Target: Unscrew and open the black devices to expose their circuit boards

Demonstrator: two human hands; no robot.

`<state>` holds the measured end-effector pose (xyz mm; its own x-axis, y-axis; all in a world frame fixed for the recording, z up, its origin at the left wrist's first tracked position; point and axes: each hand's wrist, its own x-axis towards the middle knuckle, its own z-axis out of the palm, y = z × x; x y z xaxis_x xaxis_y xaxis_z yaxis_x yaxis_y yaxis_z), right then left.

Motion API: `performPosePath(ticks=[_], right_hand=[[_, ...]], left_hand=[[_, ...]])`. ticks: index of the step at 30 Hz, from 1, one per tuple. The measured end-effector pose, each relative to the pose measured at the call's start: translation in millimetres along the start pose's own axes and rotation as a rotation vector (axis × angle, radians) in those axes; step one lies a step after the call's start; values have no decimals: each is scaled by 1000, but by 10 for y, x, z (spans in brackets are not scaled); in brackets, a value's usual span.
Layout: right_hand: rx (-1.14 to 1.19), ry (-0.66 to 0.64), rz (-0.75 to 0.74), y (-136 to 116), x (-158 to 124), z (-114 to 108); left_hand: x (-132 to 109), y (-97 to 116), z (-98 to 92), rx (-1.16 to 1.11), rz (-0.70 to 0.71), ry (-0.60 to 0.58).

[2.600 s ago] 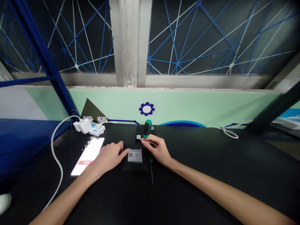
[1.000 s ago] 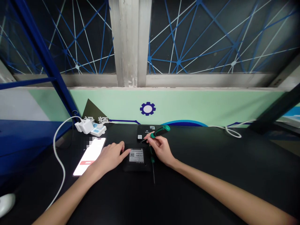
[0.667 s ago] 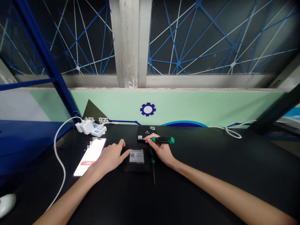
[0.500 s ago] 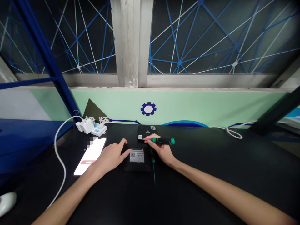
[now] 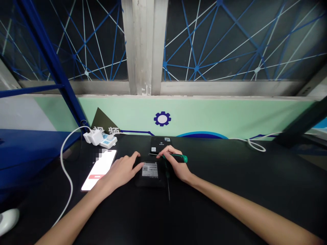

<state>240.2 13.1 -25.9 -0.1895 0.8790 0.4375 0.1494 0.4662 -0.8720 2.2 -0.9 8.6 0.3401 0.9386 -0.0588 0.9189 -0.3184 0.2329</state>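
Observation:
My right hand (image 5: 179, 169) is closed round the green-and-black handle of a screwdriver (image 5: 182, 158). Its thin metal shaft points left, above the far edge of a flat black device (image 5: 149, 182) with a white printed label; contact of the tip cannot be made out. With fingers stretched out and spread, my left hand (image 5: 124, 170) rests at the device's left side, the thumb reaching its label's corner. A second screwdriver (image 5: 168, 175) lies along the device's right side, its shaft toward me. Behind stands a black box-like item (image 5: 160, 143) with a small white code label.
Left of my hand lies a phone (image 5: 98, 168) with a lit white screen. Behind it sits a white power strip (image 5: 108, 140) with a plugged-in charger (image 5: 94, 136) and white cable (image 5: 62, 160). A white mouse (image 5: 9, 219) is at the lower left, another cable (image 5: 257, 146) at the back right.
The screwdriver in my right hand has dropped slightly toward me and tilted, its shaft coming away from the black item behind to the device's far edge. My left hand stays put.

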Motion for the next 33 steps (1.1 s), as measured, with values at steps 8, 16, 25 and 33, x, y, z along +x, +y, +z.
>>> performPosePath(ticks=[8,16,25,33], right_hand=[[-134,4,-65,-3,20,31],[-113,-32,-75,-24,20,25],[0,42,-47,-48,6,15],[34,113,27,-4,21,58]], left_hand=[[-26,20,-35,-33,36,-24],[-25,28,-38,-45,44,-24],[-13,-2,-24,-44,57,-3],[2,65,-113,7,-33,46]])
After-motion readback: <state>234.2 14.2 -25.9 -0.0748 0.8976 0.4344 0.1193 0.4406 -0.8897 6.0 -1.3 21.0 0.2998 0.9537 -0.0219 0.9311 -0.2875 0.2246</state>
